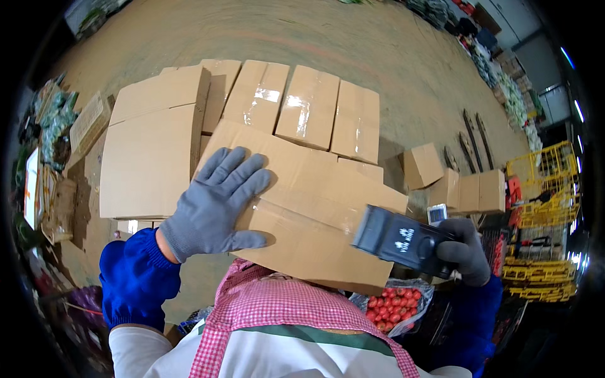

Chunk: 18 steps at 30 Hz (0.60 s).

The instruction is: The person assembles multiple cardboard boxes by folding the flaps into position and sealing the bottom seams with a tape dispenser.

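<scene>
Concrete warehouse floor (378, 57) carries stacked cartons (296, 107). Left hand (214, 205) lies flat, fingers spread, on cardboard box (315, 208) at chest height; right hand (466, 249) grips black tape dispenser (400, 242) at its edge.

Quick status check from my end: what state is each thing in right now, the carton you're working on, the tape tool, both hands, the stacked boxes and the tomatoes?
Cardboard carton: flaps closed, clear tape along the seam.
Tape dispenser: on the carton's right edge.
Left hand: gloved, fingers spread, flat on the carton.
Right hand: gloved, closed around the dispenser.
Stacked boxes: closed, taped, side by side.
Tomatoes: in a clear bag, under the carton's edge.
</scene>
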Each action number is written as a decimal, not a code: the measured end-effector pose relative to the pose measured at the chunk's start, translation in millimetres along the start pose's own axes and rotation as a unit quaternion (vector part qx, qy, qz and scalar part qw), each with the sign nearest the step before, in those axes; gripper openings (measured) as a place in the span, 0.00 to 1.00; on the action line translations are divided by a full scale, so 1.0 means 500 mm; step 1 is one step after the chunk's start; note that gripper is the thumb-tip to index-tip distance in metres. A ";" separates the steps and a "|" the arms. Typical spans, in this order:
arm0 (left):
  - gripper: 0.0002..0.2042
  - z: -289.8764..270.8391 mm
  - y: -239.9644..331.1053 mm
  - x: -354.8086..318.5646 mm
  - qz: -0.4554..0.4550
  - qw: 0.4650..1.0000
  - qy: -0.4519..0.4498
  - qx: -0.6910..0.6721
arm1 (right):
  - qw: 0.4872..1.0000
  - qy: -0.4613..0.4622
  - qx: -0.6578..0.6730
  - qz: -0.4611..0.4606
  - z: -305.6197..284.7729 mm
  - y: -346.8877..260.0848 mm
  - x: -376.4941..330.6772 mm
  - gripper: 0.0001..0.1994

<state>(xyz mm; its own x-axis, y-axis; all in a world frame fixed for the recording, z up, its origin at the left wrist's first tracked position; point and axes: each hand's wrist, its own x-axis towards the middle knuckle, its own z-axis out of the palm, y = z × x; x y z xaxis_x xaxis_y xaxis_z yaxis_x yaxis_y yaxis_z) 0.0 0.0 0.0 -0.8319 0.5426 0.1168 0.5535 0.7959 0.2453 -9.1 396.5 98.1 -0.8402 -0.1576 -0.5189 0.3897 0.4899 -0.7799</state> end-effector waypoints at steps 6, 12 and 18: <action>0.44 0.007 0.018 0.034 0.026 0.999 -0.017 0.026 | 0.997 0.076 0.012 0.027 -0.191 0.175 -0.087 0.15; 0.44 0.016 0.044 0.052 0.035 0.998 -0.025 0.053 | 0.985 0.168 -0.024 0.009 -0.265 0.284 -0.117 0.16; 0.36 0.007 0.060 0.058 0.078 0.989 -0.078 0.099 | 0.987 0.066 -0.130 -0.071 -0.194 0.313 0.000 0.19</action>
<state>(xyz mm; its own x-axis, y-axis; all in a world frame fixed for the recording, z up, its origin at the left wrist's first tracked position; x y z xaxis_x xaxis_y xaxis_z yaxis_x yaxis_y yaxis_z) -7.1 40.6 7.6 -0.7286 0.6848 -0.0152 0.6838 0.7285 0.0412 15.2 556.4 9.8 -0.9278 -0.1369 -0.3471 0.1681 0.6773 -0.7163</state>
